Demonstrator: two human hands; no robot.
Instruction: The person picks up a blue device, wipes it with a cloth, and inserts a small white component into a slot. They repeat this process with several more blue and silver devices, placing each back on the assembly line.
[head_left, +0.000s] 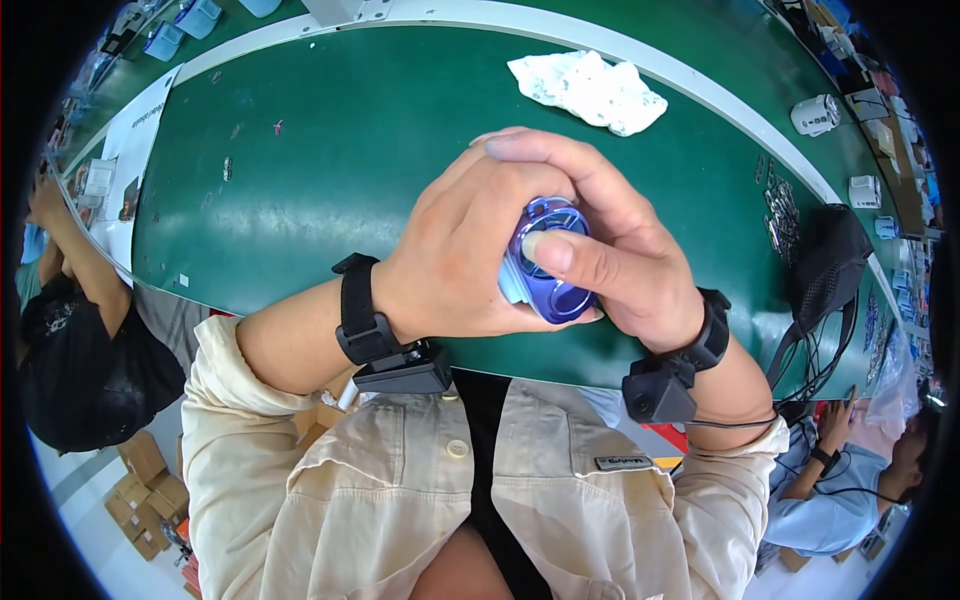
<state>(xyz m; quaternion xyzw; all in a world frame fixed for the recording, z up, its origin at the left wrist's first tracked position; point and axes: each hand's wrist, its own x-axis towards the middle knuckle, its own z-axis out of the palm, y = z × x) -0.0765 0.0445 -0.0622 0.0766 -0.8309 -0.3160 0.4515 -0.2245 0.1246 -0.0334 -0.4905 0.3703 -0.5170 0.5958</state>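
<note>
In front of my chest, both hands are closed round a small rounded plastic thing (pixel 561 293) with a translucent blue-purple top and a light-blue side. My left hand (pixel 445 240) wraps it from the left, its fingers hidden behind the right ones. From the right, my right hand (pixel 645 265) grips it, the thumb pressed on the round recessed top and the fingers lying over the left hand's knuckles. Most of the thing's lower body is hidden in my palms. Both wrists wear black straps with small black boxes.
A crumpled white plastic bag (pixel 590 92) lies at the green table's (pixel 330 130) far side. To the right are a pile of small metal parts (pixel 780 215) and a black bag (pixel 830 260) with cables. Other people (pixel 85 360) work at left and right.
</note>
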